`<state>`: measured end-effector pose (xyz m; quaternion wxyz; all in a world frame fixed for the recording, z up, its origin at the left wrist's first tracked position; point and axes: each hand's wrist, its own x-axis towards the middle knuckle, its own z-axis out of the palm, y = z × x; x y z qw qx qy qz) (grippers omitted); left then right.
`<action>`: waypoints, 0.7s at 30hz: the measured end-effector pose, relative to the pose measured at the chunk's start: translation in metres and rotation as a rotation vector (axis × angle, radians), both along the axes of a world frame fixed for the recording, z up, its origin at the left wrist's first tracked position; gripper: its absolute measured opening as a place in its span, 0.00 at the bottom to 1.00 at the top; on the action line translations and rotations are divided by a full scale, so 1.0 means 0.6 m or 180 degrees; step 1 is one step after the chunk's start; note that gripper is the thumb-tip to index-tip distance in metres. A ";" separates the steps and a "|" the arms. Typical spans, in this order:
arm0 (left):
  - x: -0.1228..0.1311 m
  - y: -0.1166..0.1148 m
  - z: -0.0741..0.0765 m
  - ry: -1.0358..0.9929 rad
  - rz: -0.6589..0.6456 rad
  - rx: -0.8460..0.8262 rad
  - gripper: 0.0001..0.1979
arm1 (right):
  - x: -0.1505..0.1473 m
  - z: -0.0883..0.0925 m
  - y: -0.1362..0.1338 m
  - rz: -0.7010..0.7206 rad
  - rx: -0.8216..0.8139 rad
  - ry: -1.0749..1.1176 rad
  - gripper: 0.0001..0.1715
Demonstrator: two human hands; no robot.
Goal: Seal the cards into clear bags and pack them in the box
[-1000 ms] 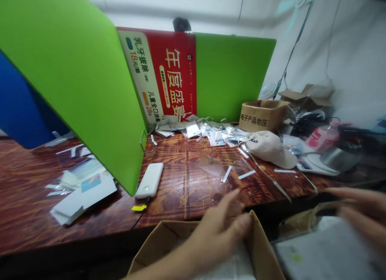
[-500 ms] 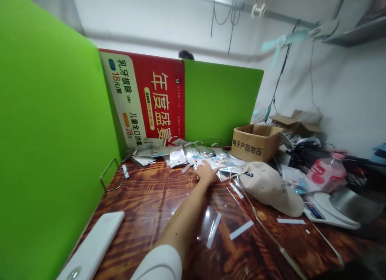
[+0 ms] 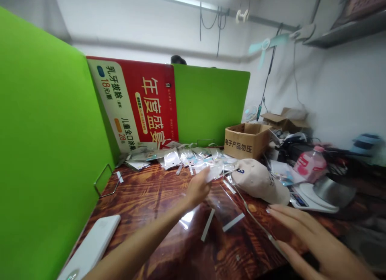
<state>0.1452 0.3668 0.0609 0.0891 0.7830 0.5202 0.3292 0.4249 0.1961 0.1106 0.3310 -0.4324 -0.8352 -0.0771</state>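
My left hand [image 3: 198,186] reaches across the wooden table [image 3: 157,195] and pinches a small clear plastic packet [image 3: 214,172] at the near edge of a heap of similar packets [image 3: 181,156]. My right hand [image 3: 304,235] hovers low at the right over the table's front edge, fingers stretched out and apart, holding nothing. A clear bag with white strips [image 3: 224,215] lies flat between the two hands.
Green partitions [image 3: 45,123] and a red poster [image 3: 135,103] wall in the left and back. A white power bank [image 3: 90,250] lies front left. A beige cap [image 3: 259,181], cardboard box [image 3: 245,140], pink bottle [image 3: 310,164] and scale with metal bowl [image 3: 325,191] crowd the right.
My left hand has drawn back from the packet heap with a packet pinched in it. My right hand has come into view at the lower right.
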 end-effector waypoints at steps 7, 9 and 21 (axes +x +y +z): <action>-0.056 -0.221 0.043 -0.0033 -0.1371 0.0810 0.24 | -0.133 0.064 -0.054 0.0729 0.0155 -0.0867 0.22; -0.069 -0.253 0.058 -0.0042 -0.1457 0.0910 0.26 | -0.147 0.078 -0.075 0.0888 0.0016 -0.0960 0.15; -0.032 -0.417 0.081 -0.2049 -0.2116 -0.1142 0.20 | -0.190 0.065 -0.145 0.0864 0.0493 0.0121 0.13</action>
